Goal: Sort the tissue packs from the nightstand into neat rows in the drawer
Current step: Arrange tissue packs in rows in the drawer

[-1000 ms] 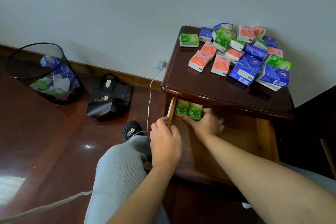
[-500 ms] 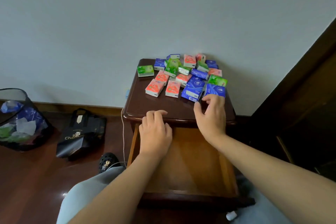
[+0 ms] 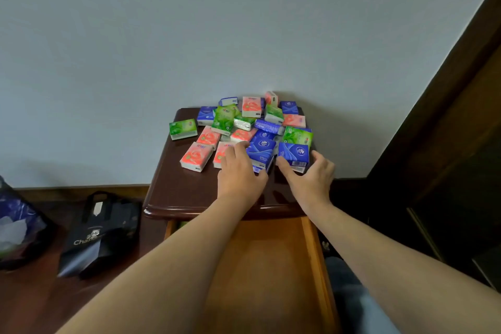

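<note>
Dark wood nightstand (image 3: 189, 192) by grey wall (image 3: 189, 22); both hands' fingers (image 3: 320, 163) clasp blue packs (image 3: 294, 156).

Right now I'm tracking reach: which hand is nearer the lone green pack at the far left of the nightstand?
Left. The left hand lies right of the green pack; the right hand is farther right.

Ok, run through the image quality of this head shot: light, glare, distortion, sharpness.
Head view: soft, even light; faint shadow of the tissue packs on the wall behind; pale glare on the glossy nightstand top; wide-angle stretch swells both forearms at the bottom edge and tilts the dark door frame; left hand and right hand are slightly soft, pack print unreadable.
</note>
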Demonstrator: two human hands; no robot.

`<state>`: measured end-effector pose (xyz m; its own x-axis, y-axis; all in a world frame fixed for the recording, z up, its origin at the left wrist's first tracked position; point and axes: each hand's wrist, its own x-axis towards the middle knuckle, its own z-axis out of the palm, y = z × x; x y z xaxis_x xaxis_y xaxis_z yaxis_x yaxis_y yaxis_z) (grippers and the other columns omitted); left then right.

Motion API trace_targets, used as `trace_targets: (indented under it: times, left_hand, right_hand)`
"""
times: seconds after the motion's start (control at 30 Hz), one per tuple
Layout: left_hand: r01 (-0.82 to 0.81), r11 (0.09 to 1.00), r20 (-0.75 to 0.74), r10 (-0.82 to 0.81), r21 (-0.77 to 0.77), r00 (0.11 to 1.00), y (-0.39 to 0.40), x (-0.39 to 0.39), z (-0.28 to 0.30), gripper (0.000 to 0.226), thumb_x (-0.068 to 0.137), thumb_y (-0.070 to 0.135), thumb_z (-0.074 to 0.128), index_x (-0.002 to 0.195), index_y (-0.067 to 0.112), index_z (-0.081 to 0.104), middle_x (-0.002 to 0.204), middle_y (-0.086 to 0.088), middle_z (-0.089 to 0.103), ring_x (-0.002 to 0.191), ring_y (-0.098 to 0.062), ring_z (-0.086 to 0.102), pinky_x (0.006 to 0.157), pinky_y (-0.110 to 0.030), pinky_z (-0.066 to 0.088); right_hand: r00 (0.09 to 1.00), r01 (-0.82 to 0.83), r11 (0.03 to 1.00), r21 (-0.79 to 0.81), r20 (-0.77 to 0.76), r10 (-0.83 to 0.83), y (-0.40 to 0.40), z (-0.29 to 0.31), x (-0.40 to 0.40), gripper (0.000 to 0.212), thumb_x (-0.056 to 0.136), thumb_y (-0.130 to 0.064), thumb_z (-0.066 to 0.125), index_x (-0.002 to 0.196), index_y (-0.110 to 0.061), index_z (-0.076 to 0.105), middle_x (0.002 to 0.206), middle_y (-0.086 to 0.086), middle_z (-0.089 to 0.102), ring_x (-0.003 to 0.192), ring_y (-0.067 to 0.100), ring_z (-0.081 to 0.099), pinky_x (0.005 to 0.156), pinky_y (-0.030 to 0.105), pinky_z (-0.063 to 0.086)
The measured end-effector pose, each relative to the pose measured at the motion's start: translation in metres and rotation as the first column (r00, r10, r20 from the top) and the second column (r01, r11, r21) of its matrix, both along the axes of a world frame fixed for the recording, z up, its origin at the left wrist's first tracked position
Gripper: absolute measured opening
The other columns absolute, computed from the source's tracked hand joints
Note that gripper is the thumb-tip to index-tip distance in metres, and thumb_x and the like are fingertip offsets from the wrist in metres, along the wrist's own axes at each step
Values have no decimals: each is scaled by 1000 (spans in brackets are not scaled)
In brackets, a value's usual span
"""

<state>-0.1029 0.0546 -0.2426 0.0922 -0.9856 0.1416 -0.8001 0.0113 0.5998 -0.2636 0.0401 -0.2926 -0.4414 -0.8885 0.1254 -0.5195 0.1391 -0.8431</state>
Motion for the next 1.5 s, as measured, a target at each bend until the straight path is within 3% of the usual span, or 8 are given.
trace_targets:
  times: [0.27,0.57,0.83,0.97,1.07,1.17,1.27,1.5]
  left_hand:
    - [-126,992,1,126,24,992,-30,-16,-15,80,84,49,77,141,10,37,139,-12,48,132,-32,44,99,-46,46]
    - [-100,995,-106,98,-19,990,-1,6,-13,76,86,31,77,148,12,38,145,-8,47,137,-29,40,112,-46,42]
    - [-243,956,-436,292,166,851,64,58,-22,69,77,31,84,135,22,48,128,1,46,98,-12,58,72,-17,45]
    - [-254,949,-540,314,185,781,107,81,-32,52,77,30,85,118,29,53,119,5,49,103,-14,60,87,-32,50]
    - [-346,930,-601,350,126,719,143,102,-44,39,79,29,86,101,33,54,105,4,60,96,-13,64,81,-28,51]
    - [-470,867,-601,465,163,649,175,121,-59,41,82,33,85,108,24,55,97,8,67,89,-10,67,69,-19,45]
    - [-521,832,-644,507,191,573,198,134,-74,55,83,33,86,122,26,47,105,8,67,86,0,67,68,-16,49]
    - [-502,859,-757,396,105,519,208,146,-87,68,93,26,77,141,51,37,123,2,67,98,-14,76,76,-38,66]
  right_hand:
    - [993,86,996,-23,-79,-88,-11,-10,5,76,84,-68,71,139,-18,52,136,3,51,122,14,54,99,40,54]
    - [996,14,993,-119,-80,-23,-4,-14,0,47,91,-50,74,117,-15,58,127,3,51,115,18,57,96,41,53]
    - [879,-165,984,-64,444,176,28,9,1,34,91,-43,78,117,-28,62,119,0,72,106,12,72,87,33,61]
    - [784,-403,912,-68,489,383,73,15,26,30,84,-43,83,106,-28,69,103,-11,79,97,5,76,77,22,59]
    - [731,-518,855,34,537,421,105,3,54,25,86,-47,79,98,-26,72,100,-4,80,95,13,77,80,33,62]
    - [744,-582,767,272,560,365,131,-24,82,28,90,-43,80,107,-22,72,103,1,79,90,17,79,79,46,66]
    - [735,-587,680,439,641,220,151,-50,110,40,84,-22,88,113,-16,62,112,7,75,85,20,80,64,37,65]
    - [711,-436,717,544,697,-96,159,-77,171,42,89,-9,82,120,-11,54,119,12,68,95,25,72,71,36,64]
